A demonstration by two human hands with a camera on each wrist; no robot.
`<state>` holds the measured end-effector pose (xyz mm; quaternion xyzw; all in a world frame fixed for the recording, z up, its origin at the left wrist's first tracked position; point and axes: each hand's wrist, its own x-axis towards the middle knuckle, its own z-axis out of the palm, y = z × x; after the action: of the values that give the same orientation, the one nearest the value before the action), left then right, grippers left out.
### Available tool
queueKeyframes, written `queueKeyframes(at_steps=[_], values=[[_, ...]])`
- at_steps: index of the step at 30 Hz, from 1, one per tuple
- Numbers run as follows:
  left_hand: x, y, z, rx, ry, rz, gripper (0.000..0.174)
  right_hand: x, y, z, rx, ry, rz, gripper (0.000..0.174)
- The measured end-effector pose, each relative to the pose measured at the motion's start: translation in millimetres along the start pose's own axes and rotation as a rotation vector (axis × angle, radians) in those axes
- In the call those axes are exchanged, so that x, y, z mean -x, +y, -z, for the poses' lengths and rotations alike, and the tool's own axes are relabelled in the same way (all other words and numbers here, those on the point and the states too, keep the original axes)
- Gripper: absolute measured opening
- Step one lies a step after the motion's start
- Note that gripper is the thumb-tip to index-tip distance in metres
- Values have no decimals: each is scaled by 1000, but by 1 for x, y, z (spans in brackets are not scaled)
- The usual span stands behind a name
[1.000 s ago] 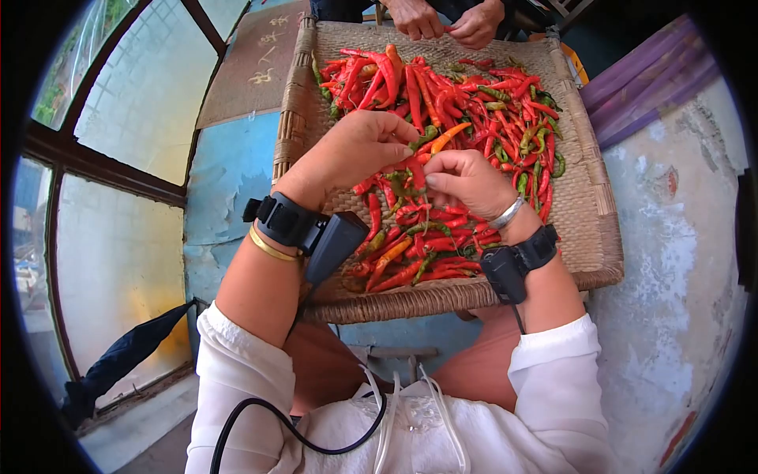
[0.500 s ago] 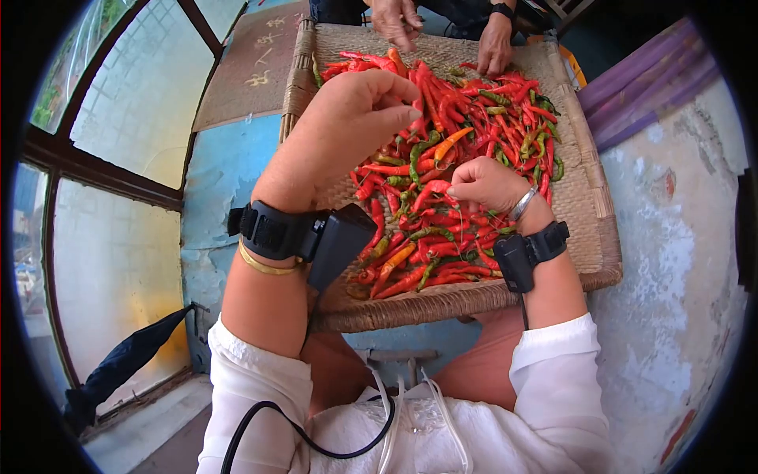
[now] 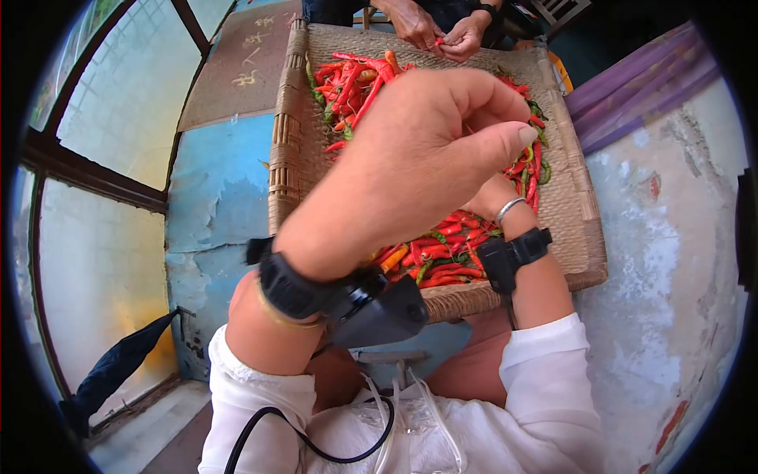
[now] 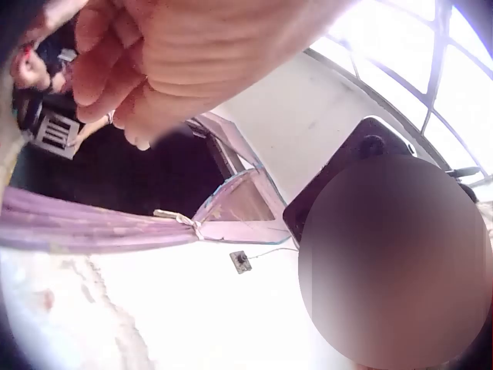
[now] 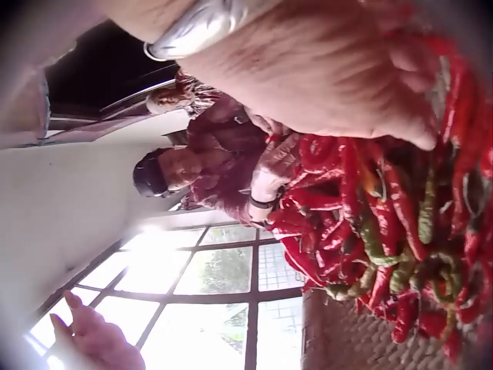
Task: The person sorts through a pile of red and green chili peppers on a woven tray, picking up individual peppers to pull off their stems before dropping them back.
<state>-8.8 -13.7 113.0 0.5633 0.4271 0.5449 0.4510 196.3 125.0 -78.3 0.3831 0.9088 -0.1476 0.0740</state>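
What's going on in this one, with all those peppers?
A person sits at a woven tray heaped with red and green chili peppers. Their right hand rests on the near part of the pile. Their left hand hangs high above the tray, close to the head camera, fingers curled toward the thumb; whether it holds anything cannot be seen. At the far edge, a second person's hands are busy together.

Head view downward onto chillies [image 3: 442, 253]; wrists close-up.

Dark umbrella [image 3: 118, 367] leaning under window [image 3: 103, 261]; purple cloth [image 3: 639, 79] — right; mat [image 3: 237, 71] beyond
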Motion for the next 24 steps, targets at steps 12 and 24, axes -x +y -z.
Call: queueKeyframes(at_steps=[12,24], values=[[-13,-125,-10,-531,-146,197,24,41,-38,67,-124,-97,-112,16],[-9,-128,3,-780,-322,115,17,57,-19,78,-791,-60,-127,12]])
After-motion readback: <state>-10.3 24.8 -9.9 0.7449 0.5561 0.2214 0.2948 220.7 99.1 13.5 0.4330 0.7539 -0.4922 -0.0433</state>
